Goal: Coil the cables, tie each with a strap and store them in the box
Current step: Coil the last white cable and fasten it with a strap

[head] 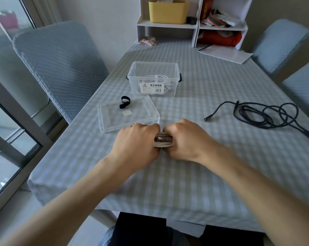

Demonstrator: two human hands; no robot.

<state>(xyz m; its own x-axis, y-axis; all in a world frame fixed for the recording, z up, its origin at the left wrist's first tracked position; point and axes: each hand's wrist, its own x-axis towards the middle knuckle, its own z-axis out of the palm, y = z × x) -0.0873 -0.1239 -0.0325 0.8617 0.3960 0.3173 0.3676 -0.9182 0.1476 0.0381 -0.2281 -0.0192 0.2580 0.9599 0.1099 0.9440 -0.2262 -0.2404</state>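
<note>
Head view, only one. Left hand and right hand knuckle to knuckle low on the table, fingers of both curled down round a small white cable coil; smooth round strands stacked in parallel loops show in the gap betw. the hands. Coil pinched from both sides, sitting at cloth level. A white tab sticks up just past the knuckles; cannot tell if it is a strap.

Just beyond the grip, slightly left: clear plastic lid, flat rectangle w/ rounded corners, lying on the cloth. On it a black strap, matte, looped at one end, and a small translucent square patch.

Further beyond the grip: clear rigid box, open top, dark side latches, paper label on front wall. Inside, white cable bundle w/ white band across it.

Right of the grip, well apart: dark braided cable, loose irregular loops, plug end pointing back toward the hands.

Tablecloth: pale grey-blue check, soft, creased near the hands.
</note>
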